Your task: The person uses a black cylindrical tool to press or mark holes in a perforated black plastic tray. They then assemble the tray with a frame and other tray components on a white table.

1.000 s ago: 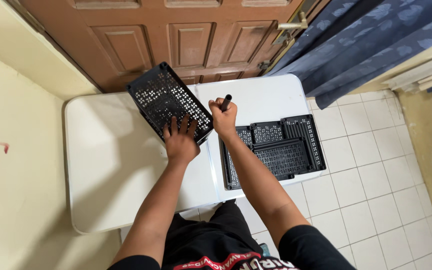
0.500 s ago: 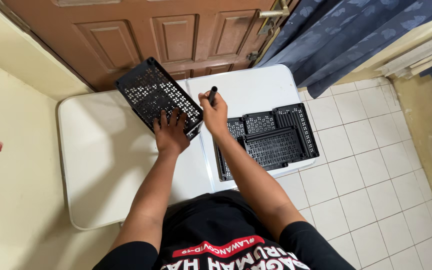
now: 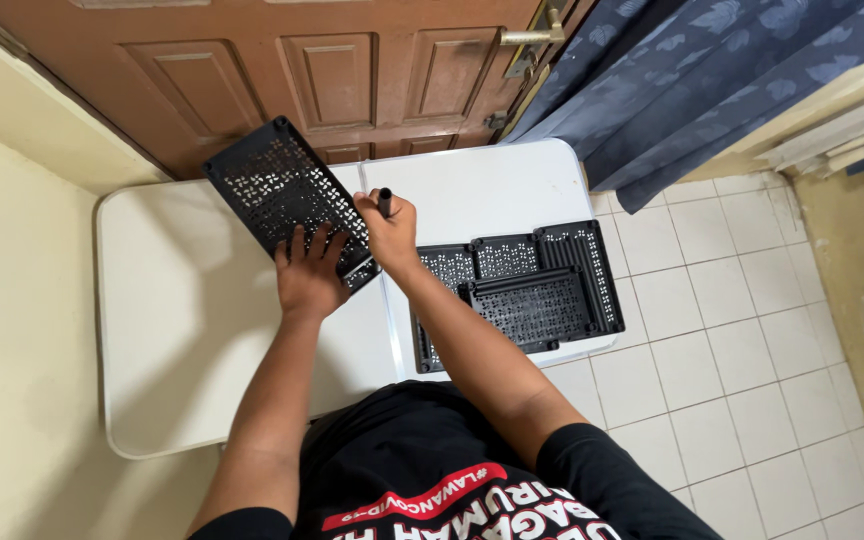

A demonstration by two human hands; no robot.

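A black perforated plastic panel (image 3: 272,185) stands tilted on the white folding table (image 3: 182,330). My left hand (image 3: 309,272) holds its near edge, fingers spread flat over the holes. My right hand (image 3: 389,231) is fisted around a short black rod (image 3: 385,202) that points upward. The rod sits right at the panel's right corner; I cannot tell if it touches.
More black perforated panels (image 3: 532,290) lie stacked on the table's right half, near its edge. A brown wooden door (image 3: 332,70) stands behind the table. A blue patterned curtain (image 3: 712,70) hangs at the right. White floor tiles (image 3: 742,390) lie to the right.
My right hand with the rod has moved left, closer to the panel's corner. The left hand keeps its hold on the panel. The view has shifted somewhat.
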